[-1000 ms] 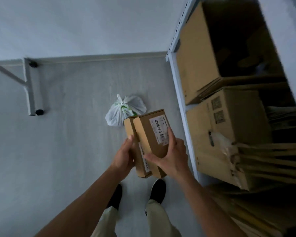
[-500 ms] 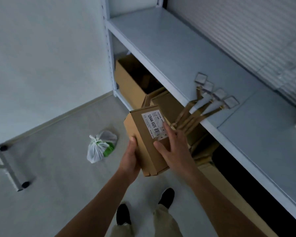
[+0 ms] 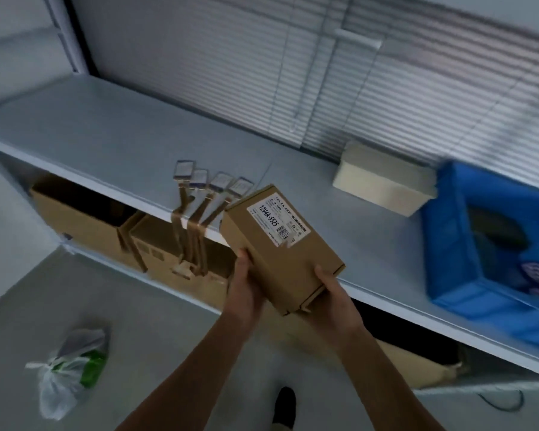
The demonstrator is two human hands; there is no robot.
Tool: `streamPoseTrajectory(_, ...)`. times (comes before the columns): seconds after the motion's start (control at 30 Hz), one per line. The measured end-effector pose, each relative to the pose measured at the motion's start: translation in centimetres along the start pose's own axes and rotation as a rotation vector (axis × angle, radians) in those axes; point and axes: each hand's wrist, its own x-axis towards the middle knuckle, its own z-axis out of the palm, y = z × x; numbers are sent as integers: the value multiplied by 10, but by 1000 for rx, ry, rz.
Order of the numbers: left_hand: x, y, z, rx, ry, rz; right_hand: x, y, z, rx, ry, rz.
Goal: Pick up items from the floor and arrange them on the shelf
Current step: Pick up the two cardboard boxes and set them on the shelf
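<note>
Fingers of both hands are wrapped round the near end of the brown cardboard box (image 3: 280,247): the left hand (image 3: 243,287) clamps its left edge, the right hand (image 3: 332,293) cups the near right corner from below. The box rides tilted, labelled face up, its far end already over the front lip of the shelf (image 3: 112,141) and not yet touching it. To set it down well, I would level it, lower the far end first, then slide it clear of the lip before letting go.

Just left of the fingers, four tagged strips (image 3: 199,194) hang over the lip, so steer right of them. Further right and beyond sit a cream box (image 3: 383,181), lid closed, and a blue crate (image 3: 467,259) holding something dark, too blurred to name. Below the fingers, open cartons (image 3: 84,219) stand under the shelf, contents hidden. Down left on the floor lies a knotted plastic bag (image 3: 66,368) with something green inside, not yet collected.
</note>
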Motion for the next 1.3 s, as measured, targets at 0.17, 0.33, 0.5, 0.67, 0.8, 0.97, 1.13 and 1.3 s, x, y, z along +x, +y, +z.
streamPoseTrajectory(0.17,58,-13,57,68,76,-27,23,-77,-103,-26,139,-87)
streamPoseTrajectory(0.33,104,-22,106,530,6,-183,51,-140,-167,-96,176,-33)
streamPoseTrajectory(0.5,136,-55,142,584,112,-228,88,-172,-185,-104,267,16)
streamPoseTrajectory(0.67,174,-75,165,599,193,-210,105,-172,-196,-194,433,104)
streamPoseTrajectory(0.8,214,-79,175,706,112,-207,136,-173,-215,-205,583,54)
streamPoseTrajectory(0.97,265,-73,196,800,36,-206,185,-200,-234,-200,596,51)
streamPoseTrajectory(1.13,317,-84,197,790,48,-245,212,-227,-243,-279,583,-14)
streamPoseTrajectory(1.3,314,-88,185,850,41,-159,207,-219,-241,-413,584,33)
